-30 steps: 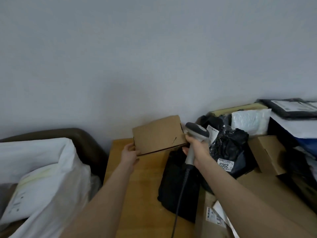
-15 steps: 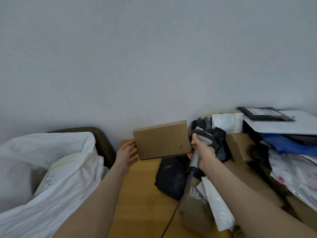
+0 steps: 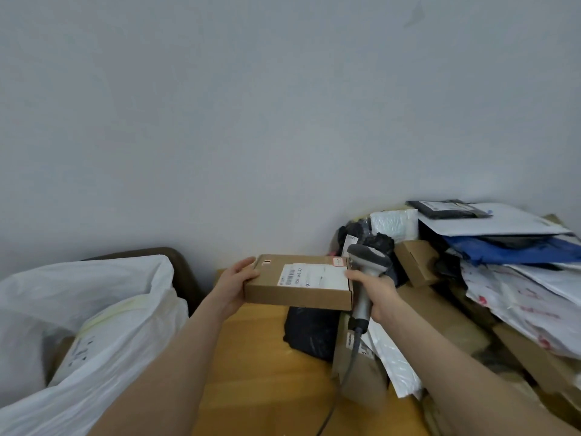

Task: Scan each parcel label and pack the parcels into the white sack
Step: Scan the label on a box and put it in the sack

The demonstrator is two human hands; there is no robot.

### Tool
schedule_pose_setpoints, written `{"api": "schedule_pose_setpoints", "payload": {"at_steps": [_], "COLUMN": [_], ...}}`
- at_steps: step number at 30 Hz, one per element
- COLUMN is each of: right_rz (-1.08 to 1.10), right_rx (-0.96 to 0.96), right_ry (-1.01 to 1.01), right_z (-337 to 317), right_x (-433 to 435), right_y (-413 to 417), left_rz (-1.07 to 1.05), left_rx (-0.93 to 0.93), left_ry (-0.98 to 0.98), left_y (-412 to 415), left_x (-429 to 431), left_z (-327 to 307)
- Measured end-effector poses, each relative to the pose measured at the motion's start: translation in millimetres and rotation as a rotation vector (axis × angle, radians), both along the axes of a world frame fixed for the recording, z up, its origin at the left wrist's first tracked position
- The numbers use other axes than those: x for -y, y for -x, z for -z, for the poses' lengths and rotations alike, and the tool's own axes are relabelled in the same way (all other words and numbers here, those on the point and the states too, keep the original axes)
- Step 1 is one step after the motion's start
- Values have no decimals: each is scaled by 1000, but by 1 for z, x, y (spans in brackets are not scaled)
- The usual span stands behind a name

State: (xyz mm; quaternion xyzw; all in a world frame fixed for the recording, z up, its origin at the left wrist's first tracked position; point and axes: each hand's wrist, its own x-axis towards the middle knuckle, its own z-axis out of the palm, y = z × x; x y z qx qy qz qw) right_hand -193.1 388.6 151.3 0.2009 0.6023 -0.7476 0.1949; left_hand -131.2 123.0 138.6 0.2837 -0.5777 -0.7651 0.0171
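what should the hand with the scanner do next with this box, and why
Probably tilt the scanner onto the white label and scan. The left hand holds the cardboard box label-up, barcode toward the label's left end; the right hand grips the scanner at the box's right edge, apparently not aimed at it yet.

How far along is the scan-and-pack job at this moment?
Done: the white sack holds at least one labelled parcel. In hand: the left hand holds a cardboard box, label facing up, while the right hand grips the scanner beside it; whether it has been scanned cannot be told. Left: this box goes into the sack, and a pile of parcels waits at the right of the table.
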Motion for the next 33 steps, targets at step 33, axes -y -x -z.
{"api": "schedule_pose_setpoints", "payload": {"at_steps": [33], "right_rz": [-218], "right_rx": [-177], "right_ry": [-176], "right_z": [9], "right_x": [27], "right_y": [-88], "left_rz": [-15], "left_rx": [40], "left_ry": [96], "left_y": [-10], "left_x": [-37], "left_z": [33]}}
